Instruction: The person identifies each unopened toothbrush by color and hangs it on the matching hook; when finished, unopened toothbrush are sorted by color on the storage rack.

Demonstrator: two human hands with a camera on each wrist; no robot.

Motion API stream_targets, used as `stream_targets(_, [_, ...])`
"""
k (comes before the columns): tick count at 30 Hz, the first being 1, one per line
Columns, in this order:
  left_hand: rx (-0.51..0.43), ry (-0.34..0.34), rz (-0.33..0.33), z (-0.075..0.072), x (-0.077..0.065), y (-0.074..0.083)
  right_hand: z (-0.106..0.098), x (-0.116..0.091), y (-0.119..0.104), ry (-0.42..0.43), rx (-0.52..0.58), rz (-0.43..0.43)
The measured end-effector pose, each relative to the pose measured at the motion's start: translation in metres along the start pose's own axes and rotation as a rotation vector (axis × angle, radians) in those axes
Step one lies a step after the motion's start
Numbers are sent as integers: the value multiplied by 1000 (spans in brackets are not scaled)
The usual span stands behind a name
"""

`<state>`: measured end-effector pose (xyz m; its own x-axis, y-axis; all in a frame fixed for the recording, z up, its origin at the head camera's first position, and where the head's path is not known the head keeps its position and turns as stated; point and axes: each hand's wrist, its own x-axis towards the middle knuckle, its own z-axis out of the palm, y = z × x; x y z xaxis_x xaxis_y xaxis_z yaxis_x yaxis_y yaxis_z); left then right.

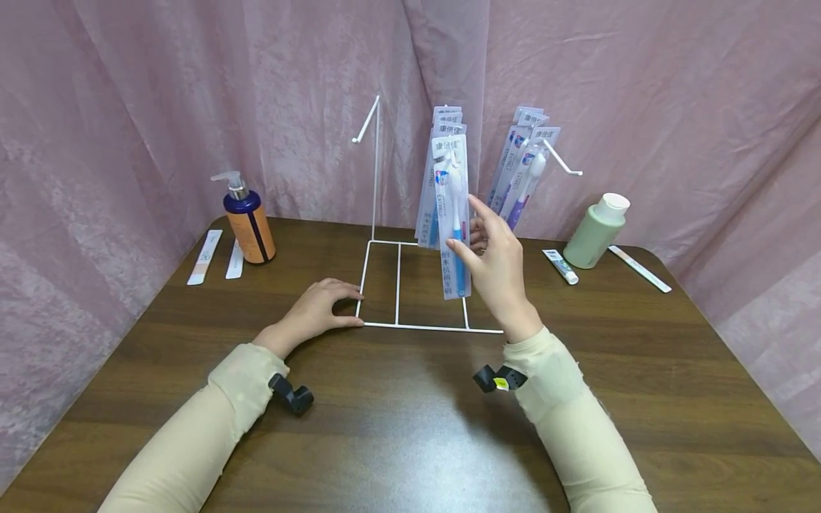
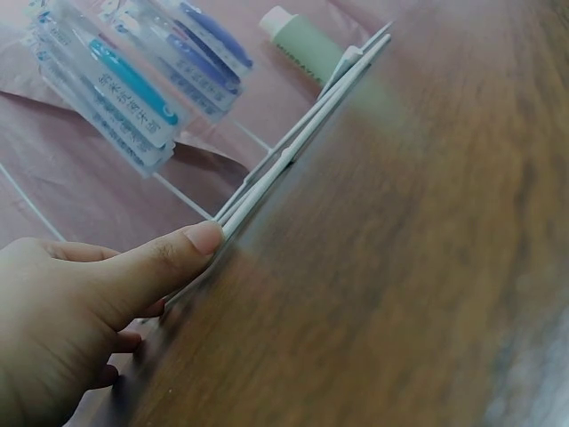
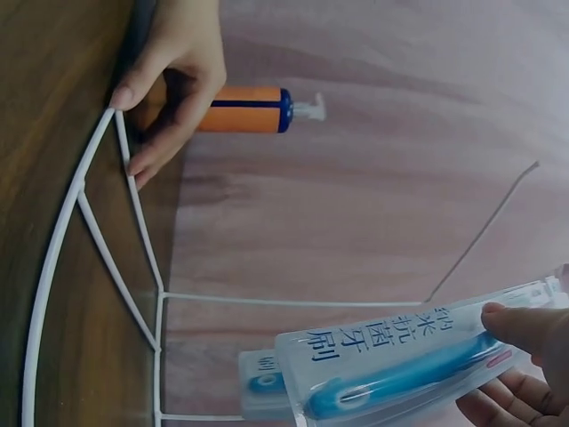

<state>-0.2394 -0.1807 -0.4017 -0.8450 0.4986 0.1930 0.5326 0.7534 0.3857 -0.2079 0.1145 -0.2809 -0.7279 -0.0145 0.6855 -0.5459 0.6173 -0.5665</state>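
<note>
A packaged blue toothbrush (image 1: pixel 457 267) hangs upright at the front of the middle row on a white wire rack (image 1: pixel 432 328). My right hand (image 1: pixel 503 263) pinches its right edge between thumb and fingers. In the right wrist view the thumb lies on the clear blister pack (image 3: pixel 400 365), and another pack overlaps behind it. More toothbrush packs (image 1: pixel 426 185) hang behind in that row. My left hand (image 1: pixel 321 310) holds the rack's front left corner, thumb on the front wire and fingertips along the side wire, as the left wrist view (image 2: pixel 116 294) also shows.
Purple toothbrush packs (image 1: pixel 519 174) hang on the right hook; the left hook (image 1: pixel 367 121) is bare. An orange pump bottle (image 1: pixel 253 228) and flat white packs (image 1: pixel 205 256) stand left. A green bottle (image 1: pixel 593 235), toothpaste tube (image 1: pixel 561 267) and slim pack (image 1: pixel 640 269) are right. A pink curtain hangs behind.
</note>
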Motion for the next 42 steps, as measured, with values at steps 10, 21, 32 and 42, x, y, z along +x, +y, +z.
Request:
stream_targets(10, [1, 4, 0, 1, -3, -1, 22, 12, 11, 41, -5, 27])
stream_targets(21, [10, 8, 13, 2, -2, -1, 37, 19, 16, 51, 6, 45])
stream_targets(32, [10, -6, 18, 3, 3, 0, 36, 22, 20, 44, -37, 47])
stream_targets(42, [24, -3, 24, -3, -3, -10, 31, 21, 20, -18, -69, 57])
